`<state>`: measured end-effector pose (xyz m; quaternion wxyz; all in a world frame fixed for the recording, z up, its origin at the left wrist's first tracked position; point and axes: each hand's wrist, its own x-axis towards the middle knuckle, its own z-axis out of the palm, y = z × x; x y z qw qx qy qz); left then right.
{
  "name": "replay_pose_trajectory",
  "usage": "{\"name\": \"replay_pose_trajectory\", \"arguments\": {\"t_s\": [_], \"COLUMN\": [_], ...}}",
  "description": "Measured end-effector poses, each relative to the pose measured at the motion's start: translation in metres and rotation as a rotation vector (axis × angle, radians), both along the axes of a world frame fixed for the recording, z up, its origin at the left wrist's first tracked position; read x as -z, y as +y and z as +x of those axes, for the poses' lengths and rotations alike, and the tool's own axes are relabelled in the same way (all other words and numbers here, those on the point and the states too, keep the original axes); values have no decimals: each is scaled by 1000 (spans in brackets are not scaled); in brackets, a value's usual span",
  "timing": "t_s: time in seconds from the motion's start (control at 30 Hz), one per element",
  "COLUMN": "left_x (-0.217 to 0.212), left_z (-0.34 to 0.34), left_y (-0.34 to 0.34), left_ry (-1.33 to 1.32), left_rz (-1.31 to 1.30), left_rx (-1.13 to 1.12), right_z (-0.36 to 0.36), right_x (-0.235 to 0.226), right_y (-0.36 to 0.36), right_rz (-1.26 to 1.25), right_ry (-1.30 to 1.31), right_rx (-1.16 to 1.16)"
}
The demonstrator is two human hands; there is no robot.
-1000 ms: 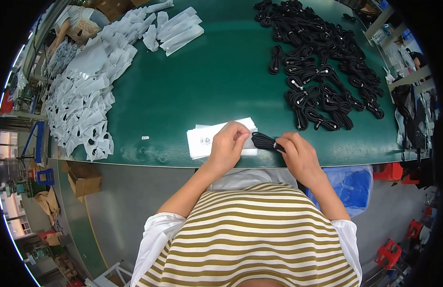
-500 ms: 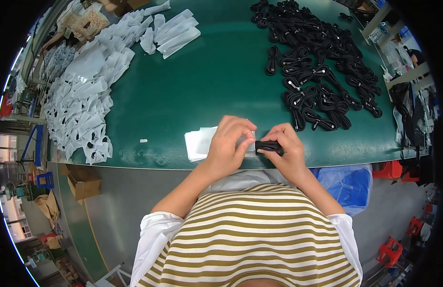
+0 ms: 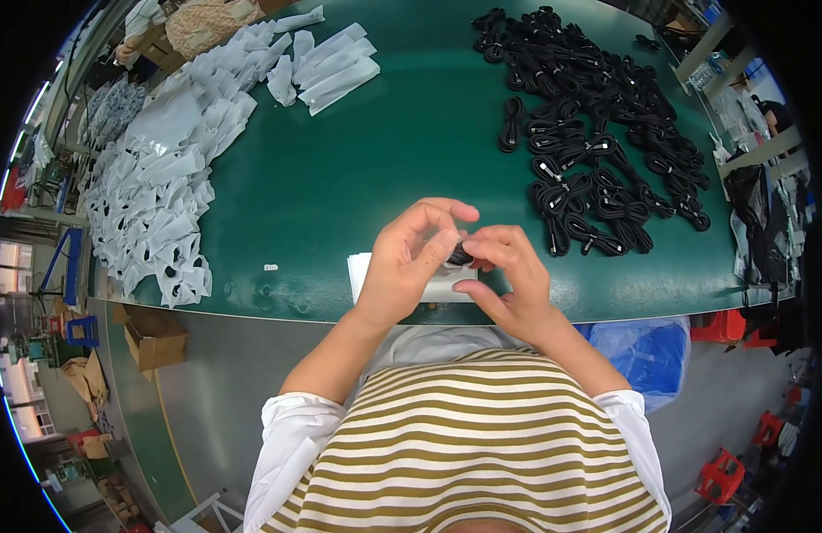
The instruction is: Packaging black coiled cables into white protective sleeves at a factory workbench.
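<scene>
A coiled black cable is between my two hands above the near edge of the table, mostly covered by fingers. Its near end is edged by pale film that looks like a plastic bag. My left hand is closed there, thumb against the film and coil, the other fingers arched behind. The curled fingertips of my right hand rest on the coil from the right, while its thumb stays lower and apart from it. Under both hands lies a small stack of flat white bags, partly hidden.
Loose whitish bags form a heap on the left, with several flat bags at the far side. Many coiled black cables are piled on the right. A small white piece lies on the green table. A blue lined bin stands below.
Both hands have moved slightly left, bringing the coiled cable from the right of the bag stack to above it. My right thumb has come away from the coil, which now meets the film at my left hand.
</scene>
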<state>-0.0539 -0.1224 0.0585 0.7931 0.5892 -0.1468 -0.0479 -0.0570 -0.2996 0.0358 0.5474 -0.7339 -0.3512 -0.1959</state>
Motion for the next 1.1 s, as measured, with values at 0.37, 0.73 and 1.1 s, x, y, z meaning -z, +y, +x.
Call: {"name": "replay_pose_trajectory", "arguments": {"t_s": [0.37,0.73,1.1], "left_x": [26,34,72], "left_z": [11,52,-18], "left_y": [2,40,-11], "left_ry": [-68,-761,-521], "left_rz": [474,1157,989], "left_rx": [34,-354,-119], "right_z": [32,69,1], "right_x": [-6,4,7], "right_y": [-27,-96,-64], "right_rz": [-141,-849,-170], "right_ry": [-183,309,362], "right_rx": [265,713,297]}}
